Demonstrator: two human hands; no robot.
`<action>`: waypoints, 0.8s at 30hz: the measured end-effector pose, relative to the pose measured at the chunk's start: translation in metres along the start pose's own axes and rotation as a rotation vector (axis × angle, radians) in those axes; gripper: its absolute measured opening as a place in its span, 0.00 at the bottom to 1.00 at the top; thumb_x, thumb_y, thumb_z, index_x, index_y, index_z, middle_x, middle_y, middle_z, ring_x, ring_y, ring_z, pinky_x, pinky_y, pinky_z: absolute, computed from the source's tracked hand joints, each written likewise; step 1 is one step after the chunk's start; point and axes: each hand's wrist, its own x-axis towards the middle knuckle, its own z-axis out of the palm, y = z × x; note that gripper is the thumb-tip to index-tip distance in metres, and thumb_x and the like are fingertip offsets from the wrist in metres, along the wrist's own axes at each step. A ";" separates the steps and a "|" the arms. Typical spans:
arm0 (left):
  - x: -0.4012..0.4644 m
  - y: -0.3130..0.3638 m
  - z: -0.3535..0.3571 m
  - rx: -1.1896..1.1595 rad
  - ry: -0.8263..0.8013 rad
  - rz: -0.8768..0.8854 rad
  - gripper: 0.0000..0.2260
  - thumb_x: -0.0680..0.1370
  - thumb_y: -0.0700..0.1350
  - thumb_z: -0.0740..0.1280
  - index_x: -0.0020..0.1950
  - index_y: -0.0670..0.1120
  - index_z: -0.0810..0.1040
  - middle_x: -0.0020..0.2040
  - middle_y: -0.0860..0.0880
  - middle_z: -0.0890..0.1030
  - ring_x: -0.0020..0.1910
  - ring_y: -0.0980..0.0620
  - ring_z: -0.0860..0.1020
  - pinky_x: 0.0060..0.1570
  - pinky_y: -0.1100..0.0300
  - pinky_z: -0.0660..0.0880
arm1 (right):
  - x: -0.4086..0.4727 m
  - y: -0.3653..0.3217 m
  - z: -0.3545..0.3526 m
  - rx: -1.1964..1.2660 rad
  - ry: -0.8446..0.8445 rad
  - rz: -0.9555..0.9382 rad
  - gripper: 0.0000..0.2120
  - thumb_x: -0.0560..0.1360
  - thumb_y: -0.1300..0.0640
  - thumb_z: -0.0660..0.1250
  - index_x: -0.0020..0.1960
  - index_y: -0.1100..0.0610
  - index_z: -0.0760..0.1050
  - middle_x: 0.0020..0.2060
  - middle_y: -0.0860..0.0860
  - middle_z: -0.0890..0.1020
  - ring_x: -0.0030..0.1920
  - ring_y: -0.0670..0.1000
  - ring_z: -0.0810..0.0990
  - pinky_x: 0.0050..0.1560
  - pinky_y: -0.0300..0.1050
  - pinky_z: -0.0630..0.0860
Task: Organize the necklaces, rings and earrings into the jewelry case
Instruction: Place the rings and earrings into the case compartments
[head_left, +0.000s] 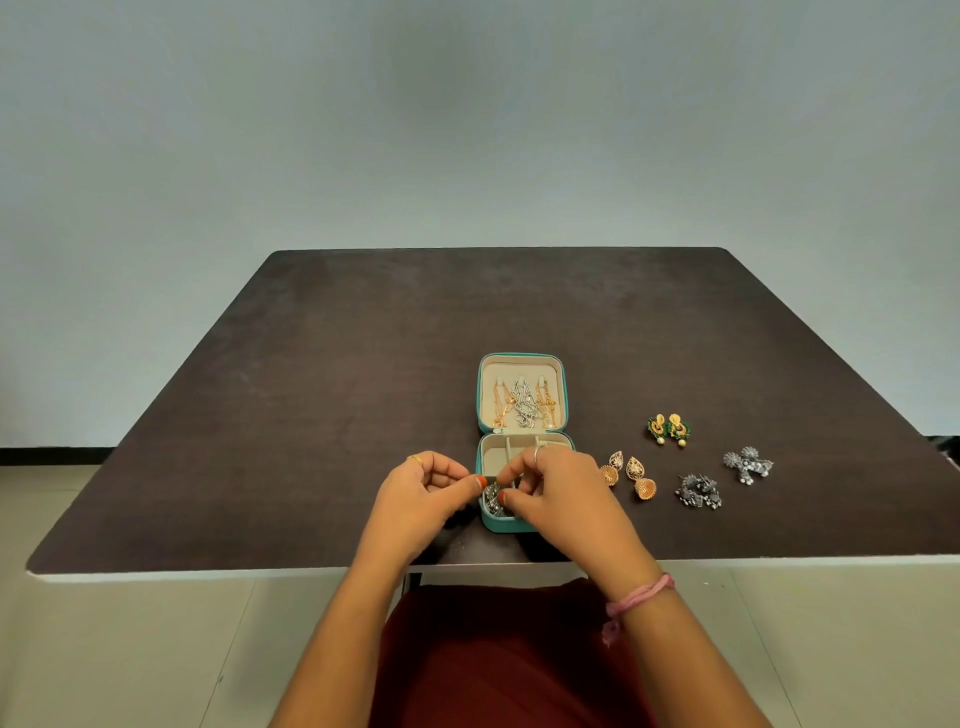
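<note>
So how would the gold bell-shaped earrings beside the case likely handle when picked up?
The gold earrings look like openwork metal, so probably light. Each domed bell seems to hang below its teardrop top, so it would likely swing. On their rounded bells they might roll if pushed.

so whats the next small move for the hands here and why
Probably lower the dark silver earring into the near-left compartment of the jewelry case and let go. The left hand and right hand both pinch it right over that compartment. Necklaces already hang in the lid, and four earring pairs, such as the gold pair, wait on the table.
</note>
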 end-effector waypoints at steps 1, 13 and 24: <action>0.000 0.000 0.000 0.001 0.000 0.000 0.07 0.71 0.43 0.74 0.45 0.43 0.79 0.37 0.47 0.81 0.35 0.55 0.77 0.38 0.60 0.75 | 0.000 -0.001 0.000 -0.028 -0.008 -0.005 0.05 0.74 0.55 0.69 0.48 0.48 0.81 0.37 0.45 0.79 0.39 0.43 0.77 0.45 0.40 0.76; 0.000 0.004 0.001 -0.043 0.016 -0.037 0.04 0.75 0.43 0.70 0.46 0.42 0.80 0.42 0.44 0.84 0.35 0.56 0.77 0.37 0.64 0.75 | -0.006 0.007 -0.024 -0.024 0.002 -0.031 0.09 0.76 0.57 0.64 0.51 0.50 0.83 0.40 0.42 0.78 0.35 0.37 0.72 0.33 0.23 0.66; 0.003 0.017 0.007 -0.004 0.037 -0.042 0.05 0.76 0.47 0.68 0.47 0.46 0.80 0.47 0.46 0.83 0.38 0.55 0.77 0.37 0.61 0.73 | -0.011 0.027 -0.035 0.261 0.090 0.020 0.05 0.74 0.58 0.69 0.46 0.49 0.81 0.37 0.48 0.82 0.32 0.39 0.75 0.37 0.30 0.73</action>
